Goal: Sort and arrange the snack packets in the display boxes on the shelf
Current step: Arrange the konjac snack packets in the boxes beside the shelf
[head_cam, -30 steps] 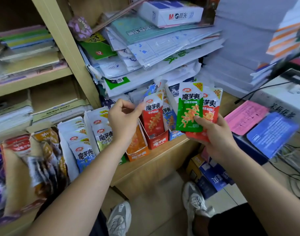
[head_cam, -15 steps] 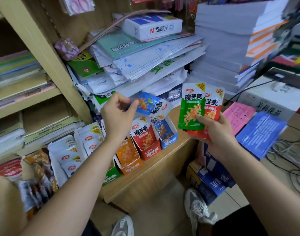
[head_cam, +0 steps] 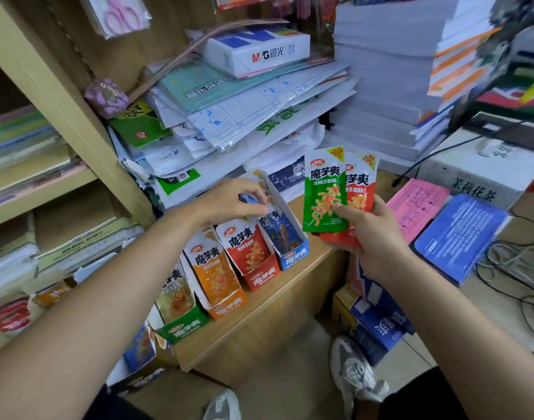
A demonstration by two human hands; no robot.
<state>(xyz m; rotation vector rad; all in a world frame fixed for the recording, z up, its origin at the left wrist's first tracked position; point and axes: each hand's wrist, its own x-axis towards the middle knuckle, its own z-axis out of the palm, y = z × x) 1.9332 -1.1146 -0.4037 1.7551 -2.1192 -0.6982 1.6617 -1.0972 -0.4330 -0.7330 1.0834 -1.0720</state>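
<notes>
Just under left fingers (head_cam: 253,207), blue packet (head_cam: 285,231).

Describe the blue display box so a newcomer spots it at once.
A row of display boxes lines the wooden shelf. The blue display box is the rightmost, beneath the left hand. Its front is blue; the neighbouring red display box's is red.

Your left hand (head_cam: 229,201) came away from the red packet (head_cam: 244,244) standing in the red box (head_cam: 261,277). It took up a blue packet (head_cam: 279,228), raised it above the row, then lowered it into the blue box (head_cam: 293,256) at the right end, fingers pinching its top.
</notes>
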